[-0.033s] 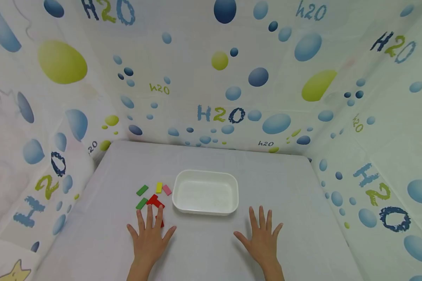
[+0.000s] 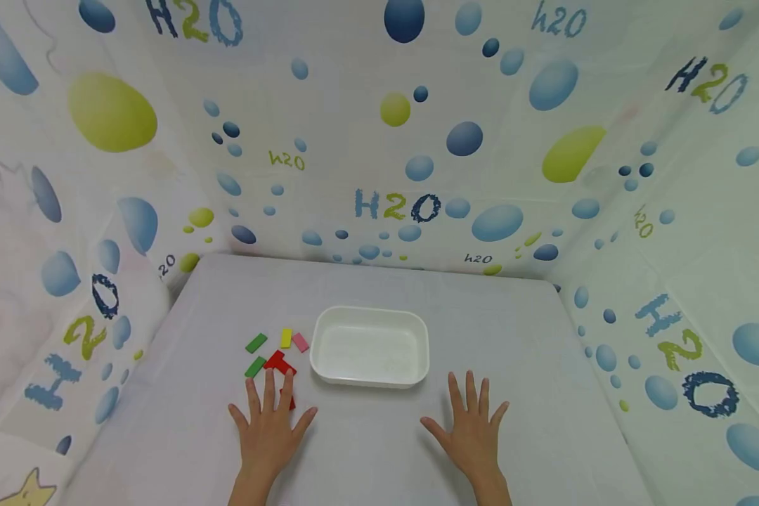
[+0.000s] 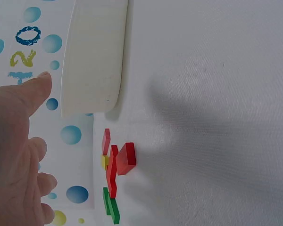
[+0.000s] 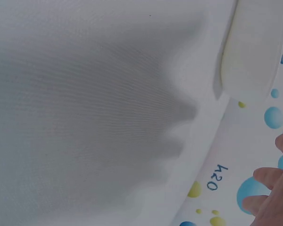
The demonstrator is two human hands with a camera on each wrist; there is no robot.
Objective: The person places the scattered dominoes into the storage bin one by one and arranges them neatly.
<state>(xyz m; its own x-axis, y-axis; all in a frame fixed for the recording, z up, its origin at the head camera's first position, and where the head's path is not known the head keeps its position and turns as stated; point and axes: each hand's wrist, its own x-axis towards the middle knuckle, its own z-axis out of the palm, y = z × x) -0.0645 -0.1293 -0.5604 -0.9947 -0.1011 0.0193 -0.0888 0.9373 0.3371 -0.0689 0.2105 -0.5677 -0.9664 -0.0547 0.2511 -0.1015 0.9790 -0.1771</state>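
My left hand is held above the table with its fingers spread, holding nothing. Its fingertips overlap the near side of a group of small coloured blocks in the head view. There lie two green blocks, a yellow block, a pink block and red blocks that look to be touching. One nearer red block is partly hidden by the fingers in the head view. Fingers also spread, my right hand hovers empty, right of and nearer than a white tray.
The tray stands mid-table, just right of the blocks, with nothing seen inside. A pale cloth covers the table. Curtains printed with bubbles and H2O lettering rise behind it and along both sides.
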